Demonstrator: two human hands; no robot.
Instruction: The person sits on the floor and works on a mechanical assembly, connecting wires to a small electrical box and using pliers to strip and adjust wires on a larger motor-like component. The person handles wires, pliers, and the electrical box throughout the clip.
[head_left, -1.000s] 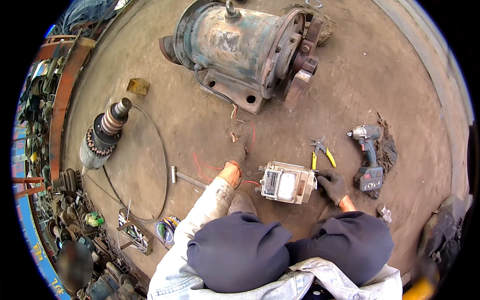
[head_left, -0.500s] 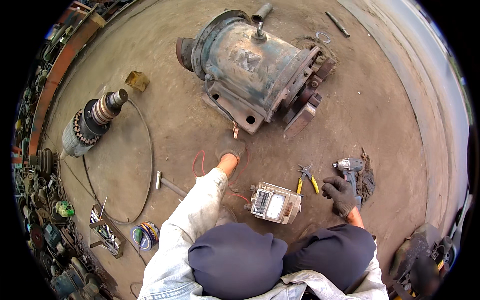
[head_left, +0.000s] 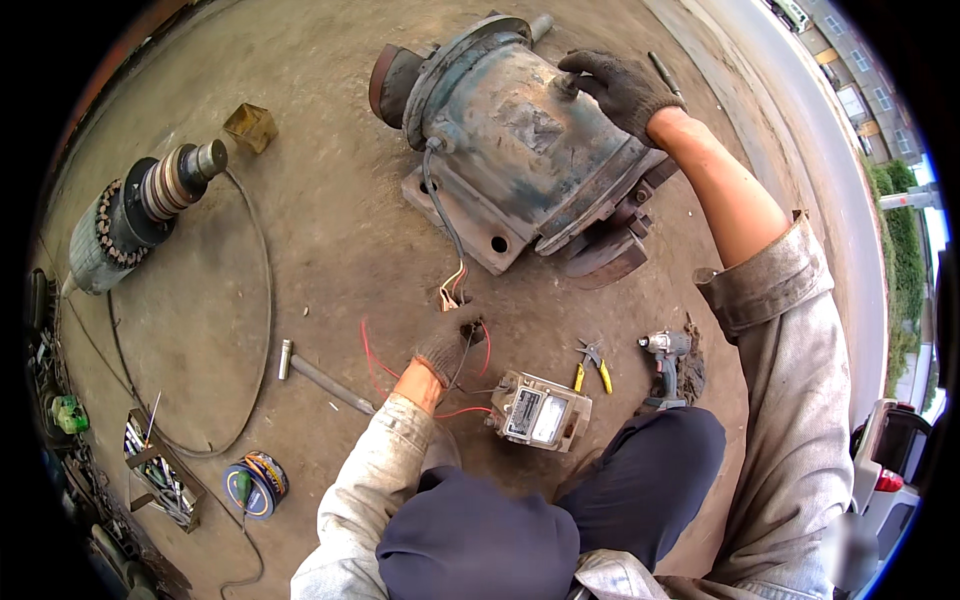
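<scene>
Upper centre lies the motor (head_left: 510, 150); the right hand (head_left: 615, 92) bends its fingers at its top, grip unclear to me. Lower centre, a boxed meter (head_left: 540, 411); just above-left, the left hand (head_left: 445, 340), hold hidden, near copper wire ends (head_left: 447, 299): wire-handling, I'd judge, next needing steady fingers

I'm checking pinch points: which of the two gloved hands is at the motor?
The right hand, up at the lifting eye on the motor; the left hand is off it, near the coloured wires.
</scene>
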